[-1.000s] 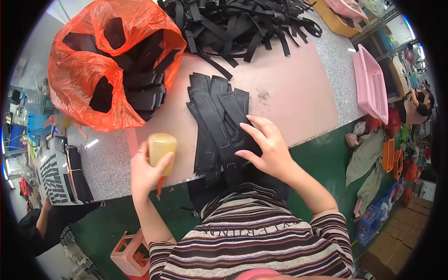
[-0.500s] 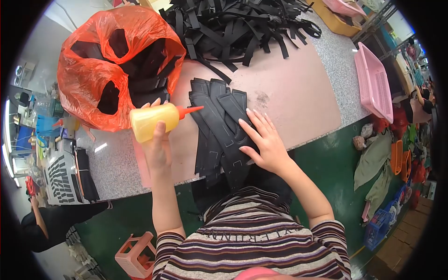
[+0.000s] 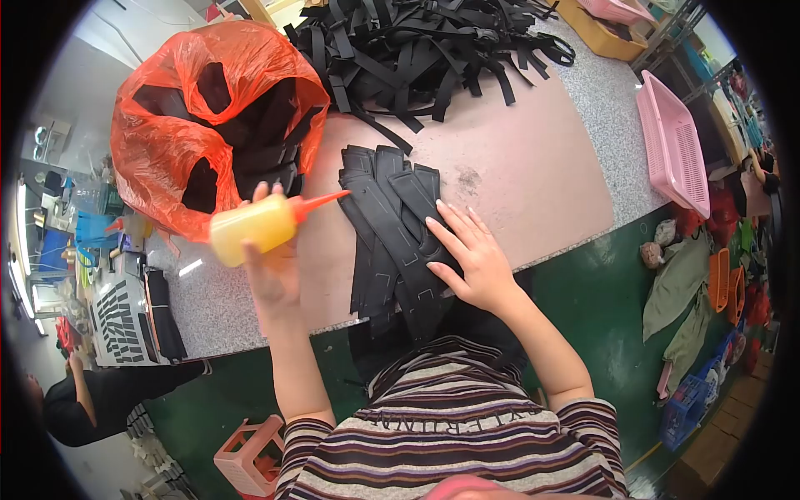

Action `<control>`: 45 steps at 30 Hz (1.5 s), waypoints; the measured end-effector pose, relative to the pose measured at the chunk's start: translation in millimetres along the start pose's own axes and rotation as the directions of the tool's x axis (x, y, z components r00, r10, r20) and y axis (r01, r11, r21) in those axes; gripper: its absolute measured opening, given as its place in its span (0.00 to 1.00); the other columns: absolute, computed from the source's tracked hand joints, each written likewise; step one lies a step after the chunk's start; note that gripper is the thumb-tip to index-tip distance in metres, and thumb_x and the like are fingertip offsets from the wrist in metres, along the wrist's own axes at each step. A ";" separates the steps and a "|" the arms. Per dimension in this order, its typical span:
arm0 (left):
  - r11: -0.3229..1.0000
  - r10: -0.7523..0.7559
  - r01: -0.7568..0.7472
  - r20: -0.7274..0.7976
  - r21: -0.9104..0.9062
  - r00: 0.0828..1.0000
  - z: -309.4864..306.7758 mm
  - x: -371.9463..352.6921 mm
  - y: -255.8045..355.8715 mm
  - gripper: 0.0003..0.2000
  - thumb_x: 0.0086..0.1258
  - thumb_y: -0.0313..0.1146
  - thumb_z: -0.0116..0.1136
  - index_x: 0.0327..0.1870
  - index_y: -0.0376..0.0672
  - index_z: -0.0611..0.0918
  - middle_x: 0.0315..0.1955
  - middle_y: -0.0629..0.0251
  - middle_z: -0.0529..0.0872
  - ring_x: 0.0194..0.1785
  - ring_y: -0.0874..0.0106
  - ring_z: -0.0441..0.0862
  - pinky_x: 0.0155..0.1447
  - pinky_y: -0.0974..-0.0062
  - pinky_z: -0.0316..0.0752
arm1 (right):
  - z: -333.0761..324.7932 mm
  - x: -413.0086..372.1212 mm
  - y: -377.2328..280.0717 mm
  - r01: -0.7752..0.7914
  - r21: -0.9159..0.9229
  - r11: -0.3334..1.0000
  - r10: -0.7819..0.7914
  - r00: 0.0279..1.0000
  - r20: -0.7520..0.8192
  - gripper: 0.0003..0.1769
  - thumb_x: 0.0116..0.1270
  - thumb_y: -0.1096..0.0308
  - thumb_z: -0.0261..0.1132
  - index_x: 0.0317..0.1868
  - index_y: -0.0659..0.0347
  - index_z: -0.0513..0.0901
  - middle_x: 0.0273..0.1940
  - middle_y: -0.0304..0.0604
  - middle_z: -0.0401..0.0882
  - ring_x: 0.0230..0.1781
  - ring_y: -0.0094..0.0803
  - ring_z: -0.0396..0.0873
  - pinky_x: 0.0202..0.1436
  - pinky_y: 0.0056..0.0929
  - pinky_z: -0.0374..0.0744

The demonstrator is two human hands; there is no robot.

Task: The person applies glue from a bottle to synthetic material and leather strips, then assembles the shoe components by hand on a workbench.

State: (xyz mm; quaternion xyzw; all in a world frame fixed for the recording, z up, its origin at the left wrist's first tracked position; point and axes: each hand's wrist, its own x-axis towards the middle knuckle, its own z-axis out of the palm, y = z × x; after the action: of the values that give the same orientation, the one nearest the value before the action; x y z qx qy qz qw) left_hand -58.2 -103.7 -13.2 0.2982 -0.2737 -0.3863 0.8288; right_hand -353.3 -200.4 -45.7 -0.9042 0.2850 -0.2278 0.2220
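My left hand [image 3: 273,271] is wrapped round a yellow squeeze bottle [image 3: 252,230] with a red nozzle, held above the table's left part. The nozzle points right, its tip near the upper left of a stack of black strips [image 3: 383,221]. These flat strips overlap one another on the pink mat and have marked outlines on them. My right hand [image 3: 477,258] lies on the right side of the stack with its fingers spread.
A red plastic bag [image 3: 242,50] holding black material stands at the back left. Black straps [image 3: 417,50] are heaped at the back. A pink basket [image 3: 673,146] is at the right edge, a pink stool [image 3: 250,458] below left. Another person [image 3: 92,400] is at far left.
My left hand has moved the bottle a little to the left, so the nozzle is farther from the strips' middle. My right hand stays on the stack.
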 end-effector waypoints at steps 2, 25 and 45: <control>0.999 0.034 -0.032 0.054 -0.029 0.998 14.5 -0.2 14.5 0.43 0.66 0.39 0.68 0.78 0.46 0.55 0.73 0.48 0.62 0.77 0.50 0.60 0.78 0.52 0.61 | -0.3 -0.8 1.0 0.001 0.014 1.000 -0.001 1.000 -0.002 0.33 0.69 0.53 0.64 0.70 0.57 0.71 0.74 0.52 0.63 0.73 0.48 0.64 0.77 0.49 0.59; 0.734 0.135 -0.071 -0.042 0.675 0.990 22.6 -15.7 -30.4 0.27 0.69 0.26 0.64 0.67 0.38 0.67 0.62 0.52 0.76 0.63 0.62 0.78 0.63 0.61 0.79 | -9.2 -13.0 6.6 0.001 0.006 1.000 -0.001 1.000 0.002 0.33 0.69 0.54 0.64 0.70 0.57 0.71 0.73 0.54 0.64 0.72 0.49 0.66 0.77 0.48 0.59; 0.772 0.079 0.077 -0.216 0.630 0.973 11.6 -27.9 -37.3 0.23 0.71 0.33 0.64 0.63 0.38 0.72 0.55 0.59 0.80 0.57 0.64 0.82 0.59 0.61 0.80 | -8.7 -13.0 6.4 -0.014 0.021 1.000 0.015 1.000 -0.010 0.33 0.67 0.56 0.65 0.71 0.57 0.71 0.73 0.52 0.65 0.73 0.46 0.65 0.77 0.49 0.59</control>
State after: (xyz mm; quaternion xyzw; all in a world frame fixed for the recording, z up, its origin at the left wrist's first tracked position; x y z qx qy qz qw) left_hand -99.3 -104.1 -37.9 0.6028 -0.2902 -0.2337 0.7055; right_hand -370.1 -199.5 -45.8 -0.8986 0.2903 -0.2340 0.2315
